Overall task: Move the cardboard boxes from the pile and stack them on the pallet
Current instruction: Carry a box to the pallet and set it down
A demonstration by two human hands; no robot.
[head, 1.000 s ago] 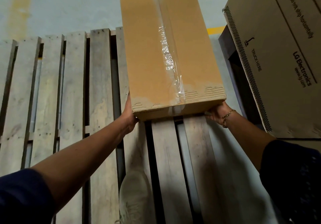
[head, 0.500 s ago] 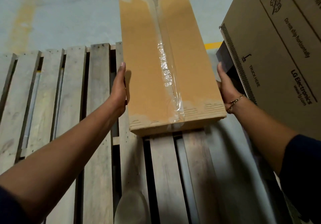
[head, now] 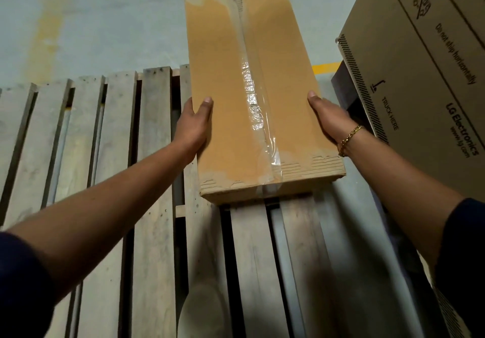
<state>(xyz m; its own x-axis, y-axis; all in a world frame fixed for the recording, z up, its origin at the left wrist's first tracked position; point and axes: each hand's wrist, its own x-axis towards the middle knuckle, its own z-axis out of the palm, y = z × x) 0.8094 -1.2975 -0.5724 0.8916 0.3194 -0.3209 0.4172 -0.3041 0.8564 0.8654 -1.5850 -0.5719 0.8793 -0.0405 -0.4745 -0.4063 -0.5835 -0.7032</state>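
Note:
A long brown cardboard box point(head: 231, 75) with clear tape down its middle lies flat on the wooden pallet point(head: 118, 154), toward the pallet's right side. Its far end reaches past the pallet's far edge, over the floor. My left hand point(head: 195, 125) holds the box's left long edge, thumb on top and fingers down the side. My right hand point(head: 332, 122), with a gold bracelet at the wrist, holds the right long edge the same way.
A large printed cardboard box point(head: 420, 75) stands tilted at the right, close beside my right hand, with a dark object point(head: 346, 96) under it. A shoe point(head: 202, 311) rests on the pallet slats near me. Grey floor with a yellow line point(head: 325, 67) lies beyond.
Both hands left the box's near-end corners and slid forward along its long sides. Their thumbs now lie on the top face. The box rests lower on the pallet.

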